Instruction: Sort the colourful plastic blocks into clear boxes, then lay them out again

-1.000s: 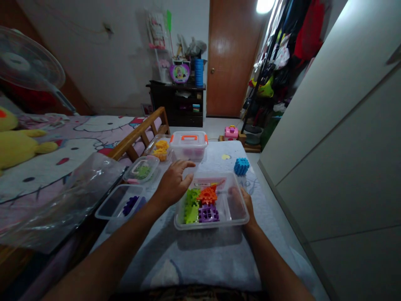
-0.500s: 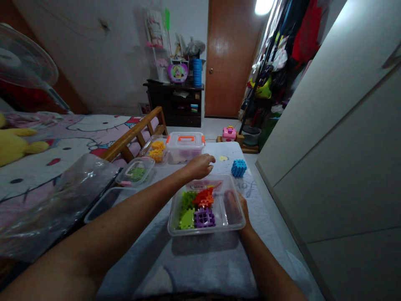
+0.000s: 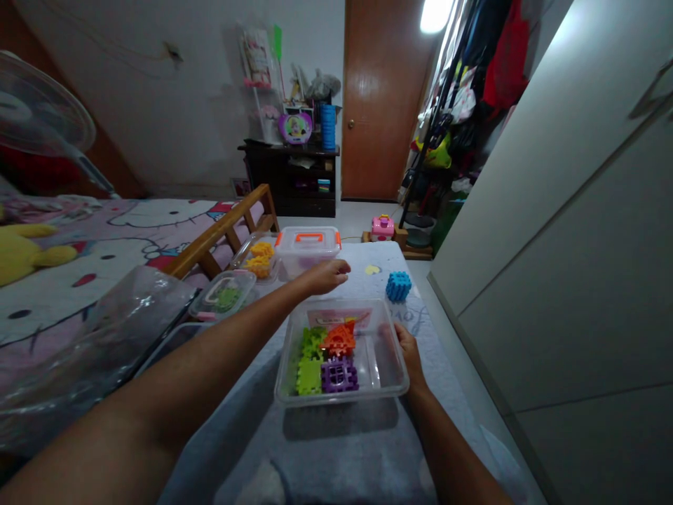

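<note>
My right hand (image 3: 407, 354) grips the right edge of a clear plastic tray (image 3: 386, 387), lifted a little off the grey-covered table (image 3: 336, 449). Green, orange and purple interlocking blocks (image 3: 329, 354) lie in the tray's left half. My left hand (image 3: 324, 275) reaches forward over the table, fingers loosely curled with nothing in them, beside a lidded clear box with orange handle (image 3: 308, 245). A blue block cube (image 3: 398, 286) sits to the right of that hand.
Along the table's left stand a container of yellow blocks (image 3: 259, 258), one of green blocks (image 3: 225, 294) and a crumpled clear bag (image 3: 94, 344). A bed with a wooden rail (image 3: 221, 235) is on the left, white cabinets (image 3: 552, 231) on the right.
My left hand went from beside the tray forward to near the lidded box, then drew back slightly left. The tray with blocks came a little nearer and lower in view.
</note>
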`<act>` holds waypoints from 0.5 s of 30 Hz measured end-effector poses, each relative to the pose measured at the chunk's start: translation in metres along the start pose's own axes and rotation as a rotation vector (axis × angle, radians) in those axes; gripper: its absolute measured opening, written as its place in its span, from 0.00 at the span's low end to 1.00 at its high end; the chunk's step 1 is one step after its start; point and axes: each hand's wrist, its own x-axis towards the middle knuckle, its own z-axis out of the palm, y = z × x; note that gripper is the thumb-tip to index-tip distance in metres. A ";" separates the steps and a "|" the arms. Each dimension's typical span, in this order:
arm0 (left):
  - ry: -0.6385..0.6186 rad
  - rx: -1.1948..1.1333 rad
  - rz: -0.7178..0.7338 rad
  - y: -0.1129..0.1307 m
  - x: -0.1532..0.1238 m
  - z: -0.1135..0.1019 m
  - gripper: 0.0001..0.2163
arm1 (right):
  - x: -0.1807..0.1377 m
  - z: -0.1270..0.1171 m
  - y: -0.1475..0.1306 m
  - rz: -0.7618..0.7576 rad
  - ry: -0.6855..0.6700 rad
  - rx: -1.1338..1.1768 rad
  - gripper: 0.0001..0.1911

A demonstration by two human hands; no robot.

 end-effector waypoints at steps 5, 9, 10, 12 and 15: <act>0.095 -0.310 -0.158 -0.032 -0.033 -0.010 0.17 | 0.006 -0.010 -0.003 -0.030 0.045 -0.043 0.22; 0.128 -0.409 -0.230 -0.038 -0.041 -0.013 0.19 | 0.015 -0.035 0.004 -0.190 0.152 -0.420 0.20; 0.124 -0.414 -0.226 -0.037 -0.038 -0.013 0.19 | 0.017 -0.042 0.007 -0.242 0.167 -0.536 0.19; 0.100 -0.407 -0.193 -0.031 -0.026 -0.014 0.19 | 0.019 -0.053 0.015 -0.320 0.167 -0.743 0.16; 0.022 -0.325 -0.122 -0.014 0.001 -0.011 0.19 | 0.018 -0.058 0.026 -0.347 0.161 -0.942 0.15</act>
